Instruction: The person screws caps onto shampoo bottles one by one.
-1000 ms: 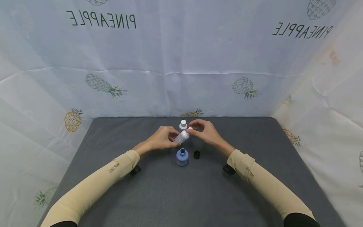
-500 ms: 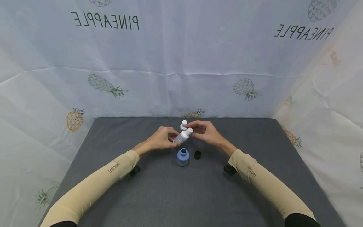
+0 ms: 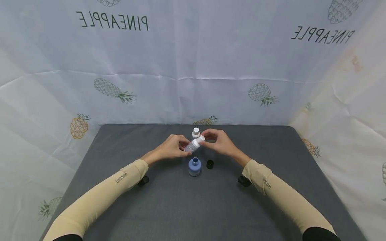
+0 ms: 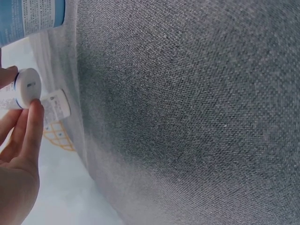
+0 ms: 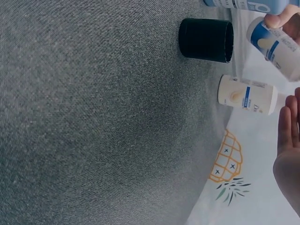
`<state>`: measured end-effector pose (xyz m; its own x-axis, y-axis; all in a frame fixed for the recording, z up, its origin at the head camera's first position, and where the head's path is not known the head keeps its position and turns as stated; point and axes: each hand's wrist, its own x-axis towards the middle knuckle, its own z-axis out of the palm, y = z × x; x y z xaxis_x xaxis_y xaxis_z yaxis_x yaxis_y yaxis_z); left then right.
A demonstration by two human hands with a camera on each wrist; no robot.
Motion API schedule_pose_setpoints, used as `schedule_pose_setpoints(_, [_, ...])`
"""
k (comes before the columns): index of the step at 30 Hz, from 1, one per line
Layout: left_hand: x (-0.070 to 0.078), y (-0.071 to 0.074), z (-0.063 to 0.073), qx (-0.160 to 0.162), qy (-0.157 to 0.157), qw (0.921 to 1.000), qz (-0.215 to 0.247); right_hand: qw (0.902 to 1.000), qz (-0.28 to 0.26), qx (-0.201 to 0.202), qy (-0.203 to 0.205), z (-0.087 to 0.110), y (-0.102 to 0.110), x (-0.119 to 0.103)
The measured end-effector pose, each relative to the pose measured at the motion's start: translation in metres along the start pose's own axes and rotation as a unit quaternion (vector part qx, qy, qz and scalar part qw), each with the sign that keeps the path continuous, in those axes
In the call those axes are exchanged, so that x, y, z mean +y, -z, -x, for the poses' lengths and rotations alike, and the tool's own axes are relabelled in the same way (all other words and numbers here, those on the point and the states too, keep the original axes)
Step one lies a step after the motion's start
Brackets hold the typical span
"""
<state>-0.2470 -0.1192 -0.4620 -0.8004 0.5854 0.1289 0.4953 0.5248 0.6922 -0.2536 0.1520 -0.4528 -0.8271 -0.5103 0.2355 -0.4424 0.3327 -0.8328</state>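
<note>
My left hand (image 3: 173, 147) grips a small white bottle (image 3: 193, 146) by its lower body, tilted with its top toward the right. At that top, the thumb and forefinger of my right hand (image 3: 220, 141) pinch the white cap (image 3: 201, 138). The left wrist view shows the held bottle's round base (image 4: 30, 89) between thumb and fingers; in the right wrist view its blue-and-white label (image 5: 268, 42) shows, while its cap lies outside the frame. Just behind stands a second white bottle (image 3: 196, 132), upright and capped. An uncapped blue bottle (image 3: 194, 168) stands in front.
A black cap (image 3: 210, 164) lies on the grey cloth-covered table (image 3: 193, 207), right of the blue bottle. A pale curtain (image 3: 193, 100) with pineapple prints hangs behind the table's back edge.
My right fingers held the cap, came slightly off it half a second ago, and are back around it now. My left hand and the bottle stay nearly still.
</note>
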Motion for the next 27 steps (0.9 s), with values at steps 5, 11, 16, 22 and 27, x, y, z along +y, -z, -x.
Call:
schedule_pose_setpoints(5, [0.0015,0.0003,-0.0002,0.003,0.003,1.0000,-0.003,0.9992,0.024,0.021,-0.024,-0.0001,-0.0012,-0.0009])
schedule_pose_setpoints(11, [0.0012,-0.0016,-0.0012,0.000,0.006,0.9999,-0.008,0.9975,0.043,0.033,-0.046,0.0007,-0.0022,0.0004])
schedule_pose_setpoints(16, [0.0007,-0.0024,-0.0022,0.002,0.004,0.9999,-0.009,0.9964,0.050,0.041,-0.054,0.0002,-0.0033,0.0008])
schedule_pose_setpoints(22, [-0.0014,-0.0028,-0.0022,0.005,0.000,0.9999,-0.014,0.9957,0.056,0.045,-0.058,-0.0001,-0.0049,-0.0006])
schedule_pose_setpoints(27, [-0.0027,-0.0036,-0.0026,0.007,-0.001,0.9999,-0.012,0.9948,0.063,0.047,-0.065,0.0000,-0.0056,-0.0010])
